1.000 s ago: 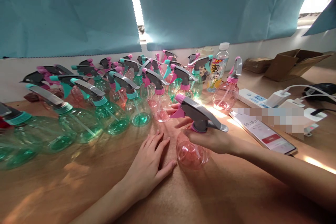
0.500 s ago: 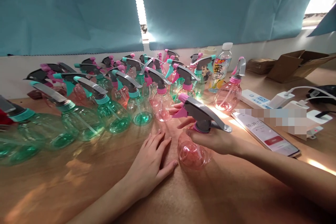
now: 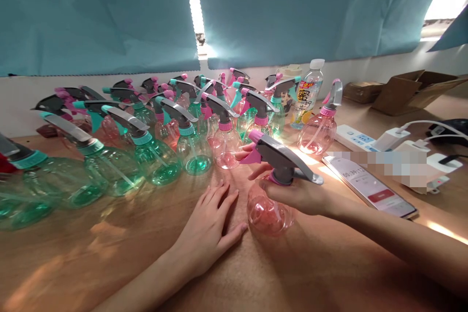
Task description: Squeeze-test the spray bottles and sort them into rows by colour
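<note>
My right hand [image 3: 303, 196] is wrapped round the neck of a pink spray bottle [image 3: 270, 217] with a grey and pink trigger head, near the middle of the wooden table. The bottle stands on the tabletop. My left hand [image 3: 214, 222] lies flat on the wood just left of it, fingers spread, holding nothing. Behind both hands stand several spray bottles; among them are a green one [image 3: 159, 163] with a teal collar and a pink one [image 3: 225, 146]. Another pink spray bottle [image 3: 317, 131] stands apart at the right.
A drink bottle [image 3: 309, 92] with a white cap stands at the back. To the right lie a phone [image 3: 369, 185] with a lit screen, a power strip [image 3: 356, 137] with white plugs and cables, and an open cardboard box [image 3: 409, 91]. Blue cloth [image 3: 109, 19] hangs behind.
</note>
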`<move>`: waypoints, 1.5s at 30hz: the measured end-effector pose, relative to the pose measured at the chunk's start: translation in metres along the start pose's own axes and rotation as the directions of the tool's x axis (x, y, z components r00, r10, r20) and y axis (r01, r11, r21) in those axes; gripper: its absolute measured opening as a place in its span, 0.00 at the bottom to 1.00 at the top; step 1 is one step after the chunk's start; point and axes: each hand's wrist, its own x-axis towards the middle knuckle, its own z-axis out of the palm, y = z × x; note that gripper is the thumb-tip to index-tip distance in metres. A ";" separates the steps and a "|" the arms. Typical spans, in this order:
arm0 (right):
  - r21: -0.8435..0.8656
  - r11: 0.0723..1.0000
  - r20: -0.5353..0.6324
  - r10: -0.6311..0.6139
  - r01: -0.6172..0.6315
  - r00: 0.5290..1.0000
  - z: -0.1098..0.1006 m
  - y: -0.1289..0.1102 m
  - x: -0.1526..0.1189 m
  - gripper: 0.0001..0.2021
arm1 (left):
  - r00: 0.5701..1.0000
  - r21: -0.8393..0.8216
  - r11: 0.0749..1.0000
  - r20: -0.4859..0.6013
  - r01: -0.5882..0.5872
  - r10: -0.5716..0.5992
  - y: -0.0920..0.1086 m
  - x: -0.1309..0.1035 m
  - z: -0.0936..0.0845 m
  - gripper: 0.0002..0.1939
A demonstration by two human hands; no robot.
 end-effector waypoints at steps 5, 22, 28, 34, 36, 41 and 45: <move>-0.011 1.000 -0.009 0.027 -0.027 1.000 0.001 -0.004 0.002 0.22 | 0.999 -0.001 1.000 0.036 0.010 -0.010 0.004 0.001 -0.005 0.31; -0.170 0.985 -0.084 -0.029 0.015 0.996 -0.003 0.010 -0.001 0.19 | 0.999 0.002 1.000 0.049 0.020 -0.020 0.005 0.003 -0.007 0.30; -0.120 0.986 -0.083 -0.129 0.118 0.988 -0.006 -0.006 0.003 0.09 | 0.999 -0.007 1.000 0.041 0.011 -0.010 0.005 0.003 -0.007 0.30; -0.173 0.979 -0.085 -0.123 0.107 0.989 -0.006 -0.008 -0.001 0.05 | 0.999 -0.011 1.000 0.042 0.005 -0.004 0.005 0.004 -0.008 0.29; -0.160 0.983 -0.089 -0.104 0.089 0.991 -0.006 -0.009 -0.002 0.05 | 0.999 -0.010 1.000 0.048 0.006 -0.006 0.005 0.004 -0.009 0.29; -0.141 0.990 -0.061 -0.008 -0.001 0.998 -0.006 -0.012 -0.002 0.08 | 0.999 0.003 1.000 0.035 0.004 -0.004 0.005 0.003 -0.009 0.29; -0.055 0.998 -0.040 -0.004 0.001 0.999 -0.005 -0.009 -0.001 0.18 | 0.999 0.002 1.000 0.035 0.004 -0.004 0.005 0.004 -0.008 0.29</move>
